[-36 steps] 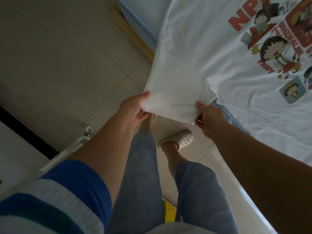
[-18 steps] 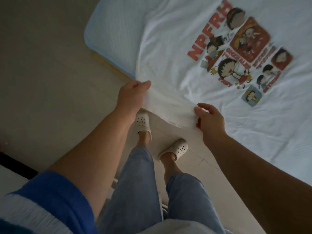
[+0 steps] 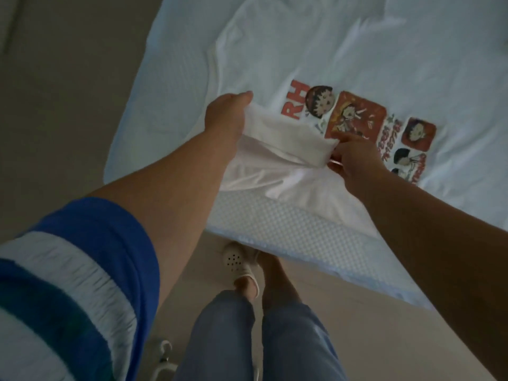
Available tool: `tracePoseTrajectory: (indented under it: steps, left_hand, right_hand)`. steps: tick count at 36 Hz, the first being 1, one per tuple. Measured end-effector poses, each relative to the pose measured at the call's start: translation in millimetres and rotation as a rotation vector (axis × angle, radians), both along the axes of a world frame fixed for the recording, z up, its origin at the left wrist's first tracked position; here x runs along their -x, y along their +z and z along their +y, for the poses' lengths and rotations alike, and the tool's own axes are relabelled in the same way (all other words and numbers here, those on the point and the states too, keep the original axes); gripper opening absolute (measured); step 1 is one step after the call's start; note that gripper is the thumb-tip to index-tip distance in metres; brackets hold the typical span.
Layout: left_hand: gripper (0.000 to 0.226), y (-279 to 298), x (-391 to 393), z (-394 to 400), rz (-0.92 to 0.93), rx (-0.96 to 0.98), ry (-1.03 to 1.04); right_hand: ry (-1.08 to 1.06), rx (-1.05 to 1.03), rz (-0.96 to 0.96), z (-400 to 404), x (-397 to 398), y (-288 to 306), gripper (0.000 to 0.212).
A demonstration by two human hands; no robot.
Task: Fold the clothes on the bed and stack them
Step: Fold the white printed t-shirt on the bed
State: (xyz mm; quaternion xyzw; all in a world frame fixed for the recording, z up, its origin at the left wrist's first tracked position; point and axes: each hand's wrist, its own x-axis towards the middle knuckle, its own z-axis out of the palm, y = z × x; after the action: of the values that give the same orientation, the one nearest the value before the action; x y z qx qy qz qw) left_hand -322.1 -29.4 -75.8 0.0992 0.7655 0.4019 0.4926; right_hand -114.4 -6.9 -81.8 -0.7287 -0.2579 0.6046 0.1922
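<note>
Bed (image 3: 170,78) fills upper frame, pale blue sheet, dotted mattress edge along the near side. White T-shirt (image 3: 357,64) lies spread flat on it, cartoon print facing up with red letters "RH" showing beside the characters. Near sleeve section of the T-shirt is lifted and folded over toward the print, covering part of it. Left hand (image 3: 226,114) grips the far corner of the folded section, fingers curled into the fabric. Right hand (image 3: 354,158) pinches the near corner of the same section at the print's edge, thumb and fingers closed on the cloth. Tiled floor (image 3: 55,119) at left and below. Person's legs in blue jeans, one white perforated slipper (image 3: 237,264) beside the bed edge.
</note>
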Motion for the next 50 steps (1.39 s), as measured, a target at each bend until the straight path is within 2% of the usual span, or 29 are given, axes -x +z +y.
tracePoseTrajectory:
  steps: [4, 7, 10, 12, 16, 18, 21, 23, 26, 29, 34, 40, 44, 50]
  left_hand:
    - [0.009, -21.1, 2.3, 32.7, 0.038, -0.011, -0.075]
    - [0.006, -29.5, 4.9, 41.1, 0.062, -0.001, -0.162]
    - [0.035, -28.7, 12.5, 31.1, 0.351, 0.06, -0.264]
    - [0.034, -22.1, 19.7, 10.6, 0.513, 0.112, -0.375]
    - [0.038, -13.2, 45.4, -41.4, 0.67, 0.305, -0.472]
    - [0.046, -12.1, 57.4, -63.0, 0.61, 0.402, -0.497]
    - [0.056, -14.0, 67.1, -85.2, 0.49, 0.464, -0.594]
    - [0.047, -18.3, 72.3, -92.8, 0.478, 0.459, -0.658]
    - [0.02, -24.3, 78.4, -92.3, 0.446, 0.384, -0.721]
    - [0.017, -25.1, 85.5, -85.3, 0.424, 0.269, -0.686]
    - [0.015, -24.0, 97.2, -80.9, 0.458, 0.12, -0.729]
    - [0.02, -46.8, 98.9, -87.7, 0.627, 0.278, -0.799]
    - [0.018, -49.4, 94.9, -90.8, 0.66, 0.276, -0.735]
    - [0.03, -30.2, 90.4, -82.1, 0.719, 0.182, -0.647]
  right_hand:
    - [0.053, -0.006, 0.01, 35.7, -1.8, -20.9, 0.045]
    - [0.115, 0.061, 0.007, 44.7, -4.2, -28.0, 0.065]
    - [0.049, 0.074, 0.002, 47.6, -7.7, -28.4, 0.063]
    - [0.066, 0.047, -0.064, 45.5, -9.7, -26.4, 0.059]
    - [0.371, -0.046, -0.325, 28.8, -10.4, -24.0, 0.05]
    - [0.45, -0.059, -0.365, 17.7, -7.6, -23.5, 0.049]
    - [0.555, -0.075, -0.454, 2.8, -0.8, -26.5, 0.062]
    - [0.573, -0.112, -0.514, -5.0, 5.3, -28.3, 0.069]
    - [0.576, -0.12, -0.57, -12.3, 11.6, -30.7, 0.07]
    - [0.626, -0.09, -0.599, -15.6, 17.2, -33.2, 0.066]
    - [0.707, -0.085, -0.677, -13.5, 24.8, -33.8, 0.073]
    - [0.805, -0.101, -0.757, -16.5, 33.4, -31.8, 0.076]
    - [0.767, -0.088, -0.778, -16.7, 38.4, -28.2, 0.075]
    - [0.518, -0.057, -0.729, -0.7, 54.8, -17.7, 0.068]
